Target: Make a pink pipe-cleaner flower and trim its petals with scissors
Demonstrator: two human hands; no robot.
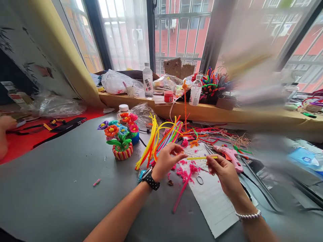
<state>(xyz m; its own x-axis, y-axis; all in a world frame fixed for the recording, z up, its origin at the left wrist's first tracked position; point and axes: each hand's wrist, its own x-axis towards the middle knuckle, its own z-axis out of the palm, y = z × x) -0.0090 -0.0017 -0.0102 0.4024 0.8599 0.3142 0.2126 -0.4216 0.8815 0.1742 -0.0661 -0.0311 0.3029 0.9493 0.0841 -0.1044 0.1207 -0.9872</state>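
A short yellow pipe cleaner (199, 158) stretches level between my two hands above a sheet of paper. My left hand (168, 159), with a watch on its wrist, pinches its left end between thumb and fingers. At the other end, my right hand (223, 171) grips it with the fingertips. Below lie pink fuzz scraps (183, 173), a pink pipe cleaner (181, 196) and a metal ring handle (199, 180), perhaps of scissors. Behind my left hand fans a bundle of yellow, orange and other coloured pipe cleaners (152, 144).
A pot of pipe-cleaner flowers (122, 151) stands left of the bundle. A pink glue gun (233, 158) with a black cord lies beyond my right hand. Water bottles (148, 82) line the window ledge. Another person's arm (3, 134) shows at far left. The right side is blurred.
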